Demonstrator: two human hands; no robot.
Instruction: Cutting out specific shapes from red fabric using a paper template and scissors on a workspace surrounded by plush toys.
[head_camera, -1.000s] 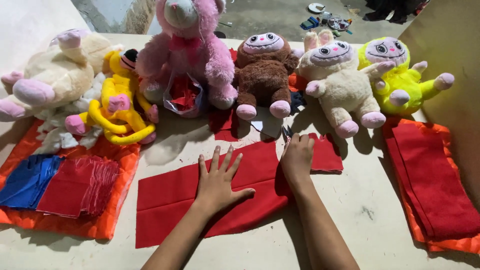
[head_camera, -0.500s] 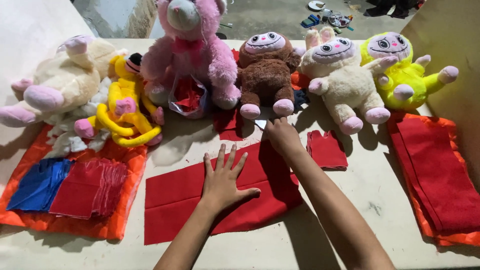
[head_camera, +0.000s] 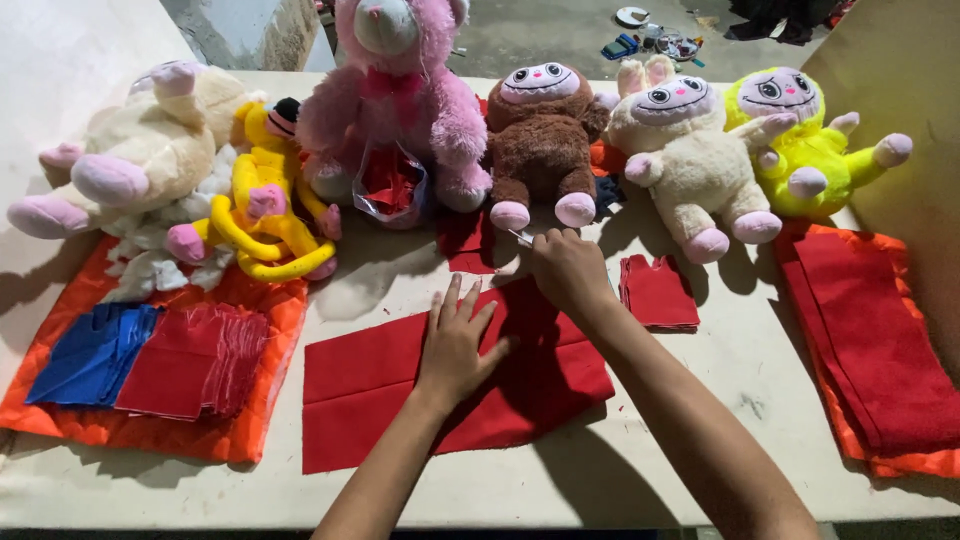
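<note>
A large red felt sheet (head_camera: 380, 385) lies flat on the white table (head_camera: 700, 470). My left hand (head_camera: 455, 340) presses on it with fingers spread. My right hand (head_camera: 568, 268) is at the sheet's far edge, just in front of the brown plush toy (head_camera: 543, 135). Its fingers are closed around small scissors (head_camera: 522, 237), whose metal tip pokes out to the left. A small stack of cut red squares (head_camera: 658, 292) lies just right of that hand.
Plush toys line the back: cream (head_camera: 140, 150), yellow (head_camera: 262, 200), pink (head_camera: 395, 90), beige (head_camera: 690, 150) and lime (head_camera: 805, 140). An orange mat at left (head_camera: 180, 440) holds blue pieces (head_camera: 90, 355) and red pieces (head_camera: 195, 360). Folded red fabric (head_camera: 880, 340) lies at right.
My right hand moved from the sheet's right side up to its far edge by the brown plush and closed on the scissors. My left hand stayed pressed on the felt.
</note>
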